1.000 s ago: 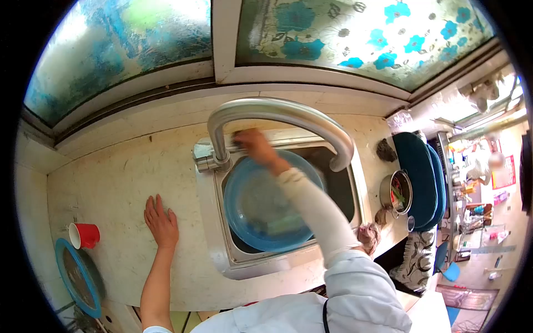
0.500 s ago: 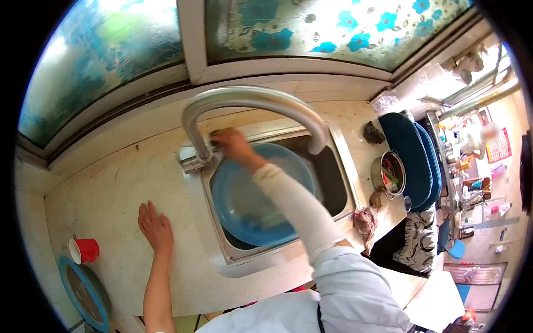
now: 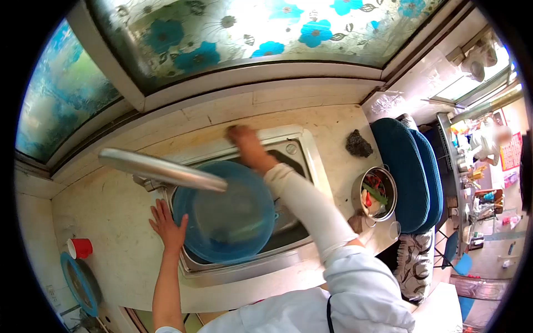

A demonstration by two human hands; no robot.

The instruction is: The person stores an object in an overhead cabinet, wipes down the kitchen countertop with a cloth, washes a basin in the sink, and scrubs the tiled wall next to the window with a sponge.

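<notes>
A large blue plastic basin (image 3: 191, 244) of cloudy water sits in the left part of the metal sink (image 3: 319, 166), with pale green shapes blurred inside. My left hand (image 3: 169, 225) is open, fingers spread, at the sink's left edge, its thumb close to the basin's rim. Behind the basin, my right hand (image 3: 251, 147) is at the sink's back edge, smeared by motion. Its fingers look curled over something small and dark that I cannot make out. A curved metal faucet (image 3: 161, 169) reaches over the basin from the left.
A metal pot (image 3: 357, 194) with vegetables stands right of the sink, near a dark clump (image 3: 358, 144) and a clear cup (image 3: 394, 230). Blue cushioned chairs (image 3: 397, 172) are beyond. On the left are a red cup (image 3: 80, 248) and a blue-rimmed tub (image 3: 69, 272). A person (image 3: 486, 145) is far right.
The view has shifted. My left hand has moved from the countertop to the basin's side. My right hand has gone from beside the faucet base rightward along the sink's back edge.
</notes>
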